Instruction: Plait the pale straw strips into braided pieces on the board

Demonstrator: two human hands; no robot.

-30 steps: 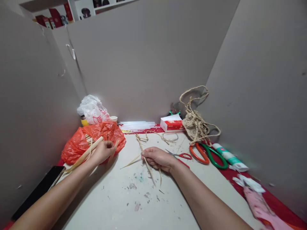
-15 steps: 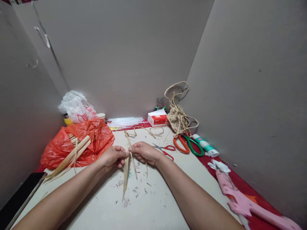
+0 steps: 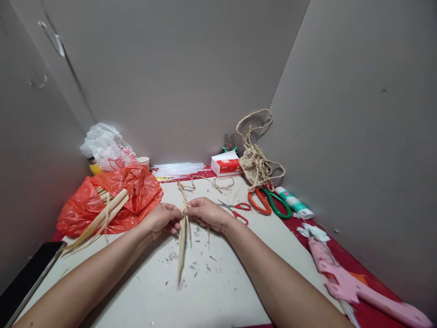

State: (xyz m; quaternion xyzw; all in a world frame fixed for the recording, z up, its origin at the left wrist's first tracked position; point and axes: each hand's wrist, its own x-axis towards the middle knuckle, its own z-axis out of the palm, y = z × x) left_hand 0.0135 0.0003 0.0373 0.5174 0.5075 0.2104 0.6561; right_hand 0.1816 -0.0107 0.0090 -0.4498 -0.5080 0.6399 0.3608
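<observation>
Pinched between the fingertips of my left hand [image 3: 166,218] is a flat, pale dried-leaf strip [image 3: 182,255], its long pointed end hanging down over the board. My right hand [image 3: 205,213] is closed at the same spot, fingertips almost touching the left ones, on a twisted straw cord [image 3: 183,193]. From there the cord runs away from me to a small knot and on across the board. Thin loose ends dangle below both hands. How the strip and cord meet is hidden by the fingers.
On the left, a red plastic bag [image 3: 82,205] holds more dried strips, near a black phone-like slab [image 3: 27,282]. Small scissors [image 3: 239,212], larger orange-and-green-handled shears [image 3: 278,205] and a coiled straw rope [image 3: 254,164] lie right. A pink glue gun [image 3: 341,278] rests at far right.
The leaf strip has shifted slightly right, closer against the cord, and my hands have drawn together. The camera view has moved slightly.
</observation>
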